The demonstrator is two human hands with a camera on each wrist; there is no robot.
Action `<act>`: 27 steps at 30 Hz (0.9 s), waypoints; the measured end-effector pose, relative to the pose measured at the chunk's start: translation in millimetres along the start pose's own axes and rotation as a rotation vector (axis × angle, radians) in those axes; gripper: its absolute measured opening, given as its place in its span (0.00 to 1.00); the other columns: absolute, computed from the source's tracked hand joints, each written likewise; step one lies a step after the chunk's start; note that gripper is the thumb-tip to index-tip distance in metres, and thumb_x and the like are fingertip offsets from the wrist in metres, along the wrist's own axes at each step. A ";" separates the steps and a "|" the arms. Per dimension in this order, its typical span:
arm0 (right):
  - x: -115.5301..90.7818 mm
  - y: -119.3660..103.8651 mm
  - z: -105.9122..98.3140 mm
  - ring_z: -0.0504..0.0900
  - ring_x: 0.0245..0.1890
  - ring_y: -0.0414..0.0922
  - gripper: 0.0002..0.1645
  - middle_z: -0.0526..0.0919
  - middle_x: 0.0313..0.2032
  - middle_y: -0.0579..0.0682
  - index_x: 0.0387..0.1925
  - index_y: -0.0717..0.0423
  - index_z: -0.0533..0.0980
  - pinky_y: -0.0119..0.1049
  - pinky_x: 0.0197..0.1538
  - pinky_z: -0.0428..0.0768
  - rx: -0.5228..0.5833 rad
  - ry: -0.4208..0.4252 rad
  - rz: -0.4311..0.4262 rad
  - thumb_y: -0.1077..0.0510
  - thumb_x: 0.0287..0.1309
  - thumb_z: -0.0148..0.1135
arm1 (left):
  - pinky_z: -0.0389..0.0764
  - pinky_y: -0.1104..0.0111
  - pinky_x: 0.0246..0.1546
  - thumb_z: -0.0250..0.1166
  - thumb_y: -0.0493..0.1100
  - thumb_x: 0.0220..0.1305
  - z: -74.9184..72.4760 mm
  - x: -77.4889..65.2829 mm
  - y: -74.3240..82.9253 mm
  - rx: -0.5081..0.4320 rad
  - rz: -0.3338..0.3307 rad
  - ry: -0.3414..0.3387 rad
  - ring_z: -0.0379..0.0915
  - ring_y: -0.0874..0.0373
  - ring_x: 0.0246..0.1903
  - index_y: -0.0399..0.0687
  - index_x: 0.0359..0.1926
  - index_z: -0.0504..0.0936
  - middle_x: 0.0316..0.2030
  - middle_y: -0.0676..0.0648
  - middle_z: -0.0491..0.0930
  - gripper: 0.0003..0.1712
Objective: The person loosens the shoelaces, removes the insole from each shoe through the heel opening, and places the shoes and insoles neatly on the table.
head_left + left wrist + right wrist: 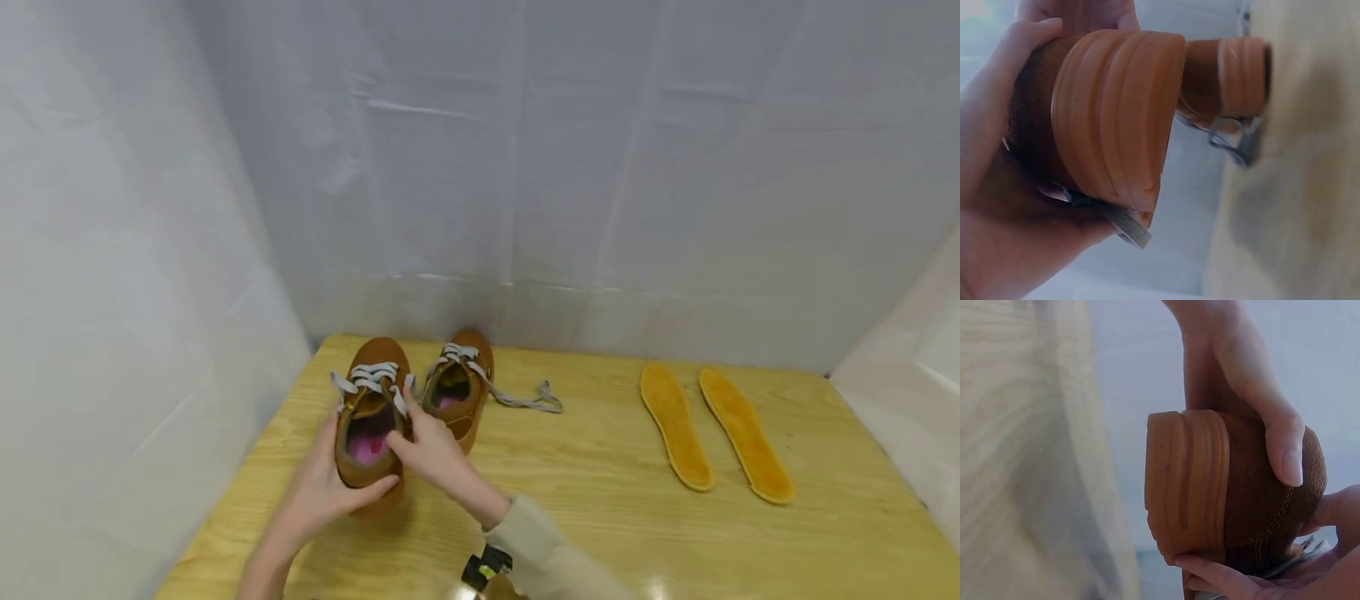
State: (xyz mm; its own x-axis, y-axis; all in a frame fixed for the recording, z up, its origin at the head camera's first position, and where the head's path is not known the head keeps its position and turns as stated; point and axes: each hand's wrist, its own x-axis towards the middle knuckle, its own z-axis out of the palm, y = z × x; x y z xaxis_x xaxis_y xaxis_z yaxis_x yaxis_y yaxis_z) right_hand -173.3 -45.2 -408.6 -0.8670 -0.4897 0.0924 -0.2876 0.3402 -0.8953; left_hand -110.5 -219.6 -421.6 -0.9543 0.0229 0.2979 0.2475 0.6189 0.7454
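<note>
A brown lace-up shoe (381,352) with pale laces and a pink lining is held between both hands, lifted off the table. My left hand (318,487) grips it around the left side, its thumb across the back of the heel. On the opposite side my right hand (435,450) holds the shoe, thumb at the collar opening and fingers along the outside. The right wrist view has some right fingers against the thick tan sole (1185,481). Just right of the held shoe, a matching shoe (480,354) stands on the table, its loose lace trailing rightward.
Two mustard-yellow insoles (678,429) lie side by side at the right of the wooden table (592,500). Grey-white sheeting (570,208) hangs behind the table and along both sides.
</note>
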 end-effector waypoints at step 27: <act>32.8 37.8 41.3 0.84 0.50 0.53 0.42 0.77 0.63 0.67 0.78 0.63 0.55 0.44 0.55 0.81 -0.051 -0.019 0.118 0.51 0.70 0.54 | 0.67 0.40 0.65 0.81 0.49 0.53 12.8 7.2 -57.6 -0.052 -0.081 -0.043 0.63 0.36 0.68 0.43 0.80 0.47 0.72 0.33 0.62 0.65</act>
State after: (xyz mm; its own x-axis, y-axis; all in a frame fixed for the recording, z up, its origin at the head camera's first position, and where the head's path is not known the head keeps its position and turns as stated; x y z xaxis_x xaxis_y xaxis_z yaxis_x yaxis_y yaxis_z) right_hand -195.8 -81.5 -457.4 -0.8881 -0.4592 -0.0211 -0.2051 0.4368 -0.8759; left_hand -133.8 -245.0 -469.9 -0.9776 0.0093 0.2103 0.1768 0.5787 0.7961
